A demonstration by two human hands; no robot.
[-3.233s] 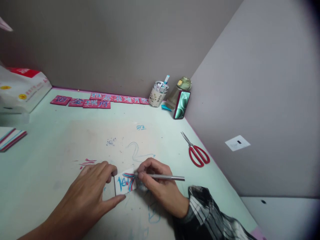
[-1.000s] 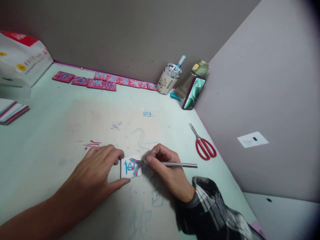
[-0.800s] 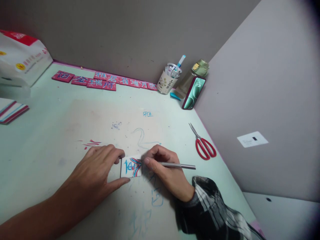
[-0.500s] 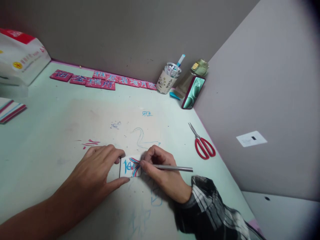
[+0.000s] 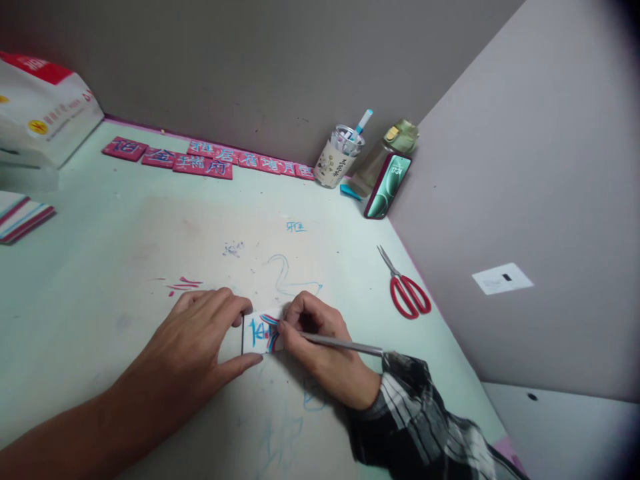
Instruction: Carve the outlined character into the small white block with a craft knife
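Observation:
A small white block (image 5: 260,333) with blue and red strokes on its face lies on the pale green table (image 5: 100,267). My left hand (image 5: 193,347) pinches the block between thumb and fingers and holds it flat. My right hand (image 5: 320,347) is closed around a thin metal tool (image 5: 345,345), whose tip rests on the block's right part. A plaid sleeve covers my right forearm.
Red scissors (image 5: 407,293) lie to the right. At the back stand a cup of pens (image 5: 340,160), a bottle (image 5: 390,143) and a phone (image 5: 387,187). A row of pink lettered tiles (image 5: 200,160) lines the wall. At the left are a white bag (image 5: 40,113) and stacked sheets (image 5: 20,217).
My right hand has crept left and tilted the tool, so its tip sits further onto the block. My left hand keeps its hold. The view shifted slightly.

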